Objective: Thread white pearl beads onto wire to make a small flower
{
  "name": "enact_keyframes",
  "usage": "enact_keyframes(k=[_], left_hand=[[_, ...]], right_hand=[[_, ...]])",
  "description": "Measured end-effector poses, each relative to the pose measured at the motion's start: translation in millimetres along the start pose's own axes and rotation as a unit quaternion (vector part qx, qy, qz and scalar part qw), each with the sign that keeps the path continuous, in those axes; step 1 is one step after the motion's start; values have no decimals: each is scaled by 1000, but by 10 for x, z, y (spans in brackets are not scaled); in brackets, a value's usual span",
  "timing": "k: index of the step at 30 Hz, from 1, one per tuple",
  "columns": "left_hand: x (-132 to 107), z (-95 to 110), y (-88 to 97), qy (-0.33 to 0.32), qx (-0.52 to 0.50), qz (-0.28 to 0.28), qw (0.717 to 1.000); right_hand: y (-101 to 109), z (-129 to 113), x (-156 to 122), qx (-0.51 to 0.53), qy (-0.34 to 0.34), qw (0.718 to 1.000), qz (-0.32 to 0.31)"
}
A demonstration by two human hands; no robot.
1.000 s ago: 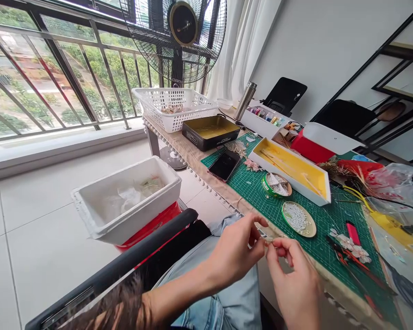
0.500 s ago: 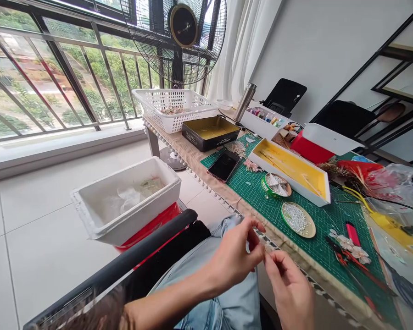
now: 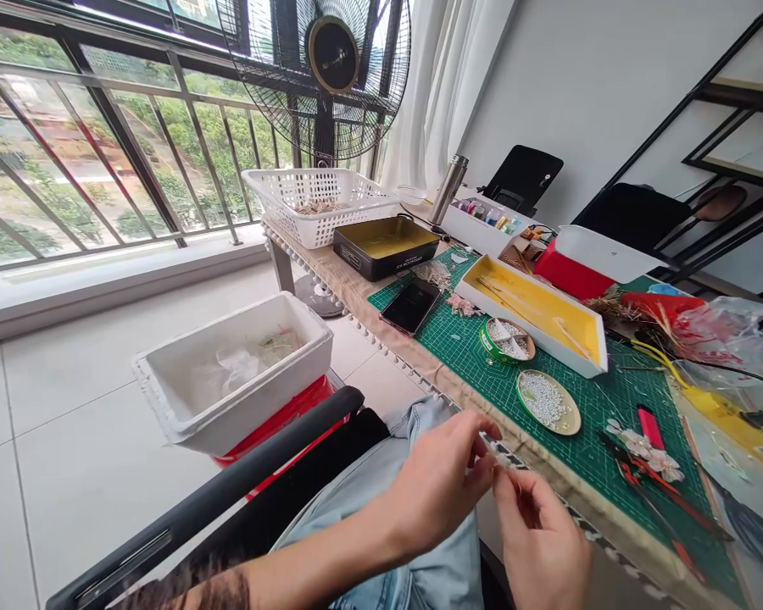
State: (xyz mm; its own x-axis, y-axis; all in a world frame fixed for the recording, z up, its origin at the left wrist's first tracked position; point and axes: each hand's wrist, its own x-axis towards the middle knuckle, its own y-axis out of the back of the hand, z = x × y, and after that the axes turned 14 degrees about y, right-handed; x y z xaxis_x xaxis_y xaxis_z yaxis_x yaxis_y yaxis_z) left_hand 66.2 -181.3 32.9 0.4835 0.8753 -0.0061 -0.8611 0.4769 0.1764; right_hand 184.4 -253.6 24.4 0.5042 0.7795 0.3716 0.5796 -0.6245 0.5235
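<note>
Over the lap, at the table's front edge, my left hand [image 3: 448, 474] and my right hand [image 3: 537, 529] meet fingertip to fingertip. Both are closed in a pinch. Something tiny and thin, perhaps a bit of wire, sits between the fingertips; it is too small to name. Just beyond the hands, a round dish of small pearl beads [image 3: 547, 402] lies on the green cutting mat [image 3: 585, 474]. Behind it stands a divided round tin of beads [image 3: 507, 341]. Pale flower pieces [image 3: 645, 449] and red-handled pliers [image 3: 636, 483] rest to the right.
A black phone [image 3: 412, 305], a white tray with a yellow lining [image 3: 537, 309] and a black box [image 3: 385, 250] are on the table. A white perforated basket [image 3: 321, 207] stands farther back. A foam box [image 3: 235, 364] is left of the armrest [image 3: 229, 483].
My left hand has lowered slightly and its fingers have curled in more. My right hand has shifted a little to the right and down. The view has moved slightly.
</note>
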Motion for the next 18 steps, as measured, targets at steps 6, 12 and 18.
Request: enact_keyframes(k=[6, 12, 18], left_hand=[[19, 46, -60, 53, -92, -34, 994], [57, 21, -67, 44, -25, 20, 999], [237, -48, -170, 109, -125, -41, 985]], right_hand=[[-49, -175, -6, 293, -61, 948, 113], [73, 50, 14, 17, -1, 997, -70], [9, 104, 212, 163, -21, 985, 58]])
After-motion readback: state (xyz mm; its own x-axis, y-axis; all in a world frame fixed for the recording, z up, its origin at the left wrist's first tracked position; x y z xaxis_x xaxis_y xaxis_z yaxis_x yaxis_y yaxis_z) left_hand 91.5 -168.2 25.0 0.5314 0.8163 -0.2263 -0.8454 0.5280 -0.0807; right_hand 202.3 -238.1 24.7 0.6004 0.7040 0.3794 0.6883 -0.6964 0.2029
